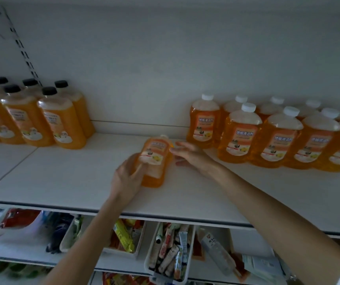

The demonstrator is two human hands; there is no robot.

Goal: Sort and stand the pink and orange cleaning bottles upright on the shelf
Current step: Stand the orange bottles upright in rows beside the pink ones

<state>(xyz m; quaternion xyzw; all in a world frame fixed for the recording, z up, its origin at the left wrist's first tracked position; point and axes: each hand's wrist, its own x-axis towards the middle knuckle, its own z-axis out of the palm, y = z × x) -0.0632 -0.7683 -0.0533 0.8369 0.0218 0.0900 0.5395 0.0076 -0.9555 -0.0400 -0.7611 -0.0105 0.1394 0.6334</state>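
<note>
While the left hand (127, 175) curls round the lower half of an orange bottle (154, 159), the right hand (191, 156) lies open just beside it, fingers straight and reaching to the bottle's shoulder; whether they touch it I cannot tell. That bottle sits mid-shelf, cap toward the back wall, its label facing up. I cannot tell whether it lies flat or leans. Both forearms cross the front edge of the white shelf (62, 177). White-capped bottles (247, 132) stand upright to the right in two rows, and black-capped bottles (48, 118) stand well apart on the left. Below, a bin (150, 243) holds small tubes.
</note>
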